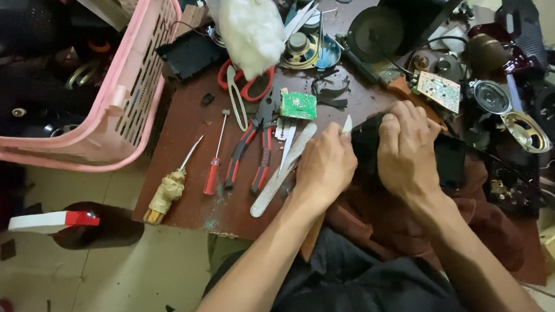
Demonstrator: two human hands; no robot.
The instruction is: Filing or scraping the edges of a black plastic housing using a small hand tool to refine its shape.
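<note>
Worn matt wooden table (pixel 184 122), glossy pink plastic basket (pixel 133 87), red plastic-handled screwdriver (pixel 213 175), dull metal file (pixel 283 170)

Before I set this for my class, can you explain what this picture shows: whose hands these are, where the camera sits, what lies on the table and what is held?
There is no machine here. The one picture comes from a camera on a person's head, looking down at their own bare hands. The left hand grips a thin pale blade-like tool; the right hand presses on a black boxy object. On the brown wooden table lie a red-handled screwdriver, red-and-black pliers, red-handled scissors, a small green circuit board and round loudspeaker parts. A pink plastic basket stands at the left.
</note>
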